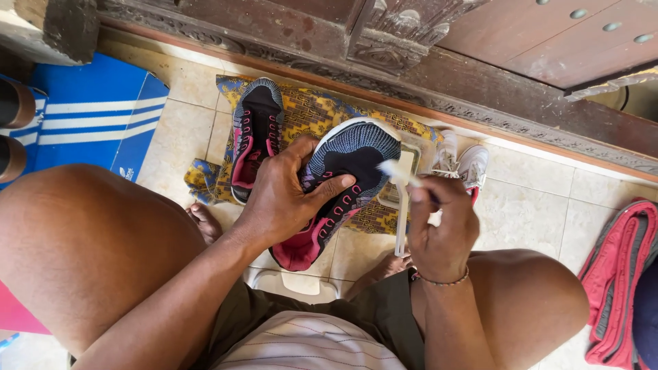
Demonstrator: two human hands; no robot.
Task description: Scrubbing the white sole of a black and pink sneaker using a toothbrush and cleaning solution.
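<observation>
Sneaker (343, 185) and toothbrush (401, 205) in hand
Left hand (281, 199) clamps the light, soft-knit upper by its midfoot; right hand (442, 229) is clenched round the slim, stiff brush handle.

Dark olive shorts (384, 312) are worn, seen at the bottom centre of the frame. Below them, at the lower edge, a pale shirt (312, 346) with thin reddish stripes is seen. A thin beaded bracelet (442, 280) is worn around the wrist right of centre. Both forearms and both knees, at the lower left and lower right, are bare. No sleeves are seen over the arms, and bare toes (204, 220) are seen left of centre.
</observation>
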